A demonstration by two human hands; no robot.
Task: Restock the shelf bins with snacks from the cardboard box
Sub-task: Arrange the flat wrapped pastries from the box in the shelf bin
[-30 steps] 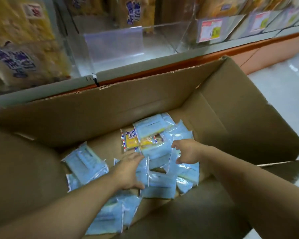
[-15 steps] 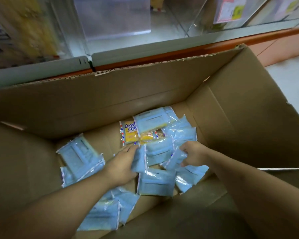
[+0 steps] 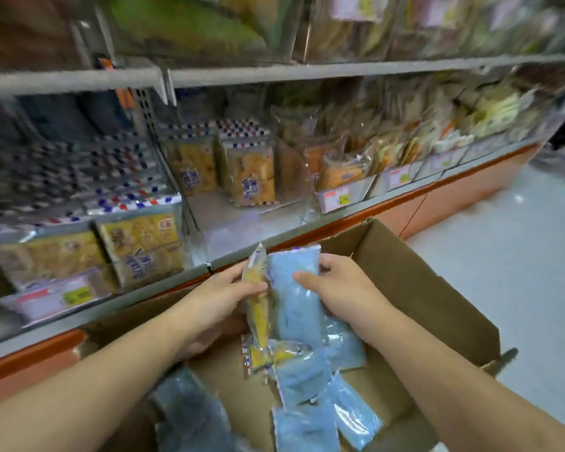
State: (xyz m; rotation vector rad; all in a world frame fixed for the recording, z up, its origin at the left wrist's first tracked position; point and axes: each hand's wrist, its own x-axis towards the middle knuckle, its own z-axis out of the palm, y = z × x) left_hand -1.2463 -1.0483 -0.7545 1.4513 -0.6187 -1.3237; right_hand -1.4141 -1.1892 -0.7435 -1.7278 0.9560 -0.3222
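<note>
Both hands are up out of the cardboard box point(image 3: 421, 288) now, where half a second back they were down digging in the pile, and the view has swung up to the shelf bins point(image 3: 242, 220). At frame centre, the left hand point(image 3: 219, 298) curls round a yellow snack packet point(image 3: 258, 308) held edge-on, and the right hand point(image 3: 340, 288) grips a blue packet point(image 3: 294, 288) right beside it. More packets lie loose in the box at lower centre. They look light, floppy and slick, contents probably crushable, so I'd pinch flat across the middle or by the sealed edge, not squeeze.
</note>
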